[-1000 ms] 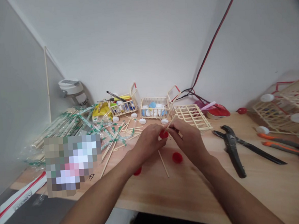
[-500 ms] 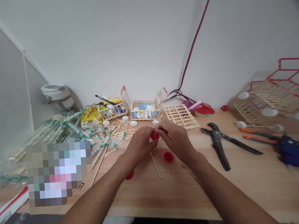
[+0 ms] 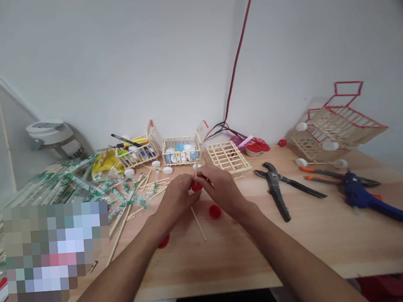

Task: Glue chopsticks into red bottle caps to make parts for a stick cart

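Note:
My left hand [image 3: 176, 201] and my right hand [image 3: 221, 191] meet over the middle of the wooden table [image 3: 298, 250]. Their fingers pinch a red bottle cap [image 3: 196, 186], and a thin wooden stick [image 3: 196, 170] rises nearly upright from that grip. Exactly which fingers hold the stick is partly hidden. Another red cap [image 3: 215, 211] lies just below my right wrist, and a third [image 3: 163, 241] sits partly under my left forearm. A loose wooden stick [image 3: 198, 223] lies on the table beneath my hands.
Small stick-built carts [image 3: 181, 152] holding caps, a stick grid panel [image 3: 227, 157] and white caps stand behind my hands. Wrapped sticks [image 3: 69, 183] lie left. Black pliers [image 3: 276, 187], a blue glue gun [image 3: 360, 197] and a red-edged stick cart [image 3: 334, 128] are right.
The whole scene has shifted left in the view as my head turned. The stick has swung from leaning right to nearly upright, and my hands still hold the red cap together.

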`<state>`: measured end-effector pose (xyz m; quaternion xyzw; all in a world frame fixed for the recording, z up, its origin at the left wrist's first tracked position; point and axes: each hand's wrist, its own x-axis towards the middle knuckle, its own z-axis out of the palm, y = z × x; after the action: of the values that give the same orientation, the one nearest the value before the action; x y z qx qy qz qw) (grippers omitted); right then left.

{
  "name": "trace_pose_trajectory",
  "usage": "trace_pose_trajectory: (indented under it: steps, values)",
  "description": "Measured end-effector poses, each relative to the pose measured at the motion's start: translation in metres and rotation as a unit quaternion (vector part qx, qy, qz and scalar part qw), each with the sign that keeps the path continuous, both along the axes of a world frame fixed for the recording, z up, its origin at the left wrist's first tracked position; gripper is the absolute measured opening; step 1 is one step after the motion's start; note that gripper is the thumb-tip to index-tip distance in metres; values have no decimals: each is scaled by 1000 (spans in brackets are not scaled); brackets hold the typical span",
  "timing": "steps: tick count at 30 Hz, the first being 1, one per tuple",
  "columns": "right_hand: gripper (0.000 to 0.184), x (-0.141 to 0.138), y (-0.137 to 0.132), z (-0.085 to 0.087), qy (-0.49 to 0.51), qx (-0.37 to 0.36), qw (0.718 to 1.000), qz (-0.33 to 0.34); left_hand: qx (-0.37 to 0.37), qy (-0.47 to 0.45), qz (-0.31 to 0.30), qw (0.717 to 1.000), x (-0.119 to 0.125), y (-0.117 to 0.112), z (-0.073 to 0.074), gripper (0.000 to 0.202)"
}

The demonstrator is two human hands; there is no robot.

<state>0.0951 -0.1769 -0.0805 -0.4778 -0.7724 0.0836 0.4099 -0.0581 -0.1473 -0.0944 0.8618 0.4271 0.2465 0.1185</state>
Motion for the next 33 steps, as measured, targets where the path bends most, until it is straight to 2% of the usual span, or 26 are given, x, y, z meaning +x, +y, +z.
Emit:
trace_pose_trajectory:
  steps: [11, 21, 33]
  values:
    - [18, 0, 1, -1, -5, -12, 1000, 3, -10, 14, 11, 1000, 1, -2, 3, 14]
    - [17, 0, 2, -4, 2, -17, 1000, 6, -11, 5, 11, 1000, 0, 3, -6, 13]
    - [18, -2, 1, -3, 6, -26, 1000, 7, -24, 15, 2, 1000, 0, 1, -2, 6]
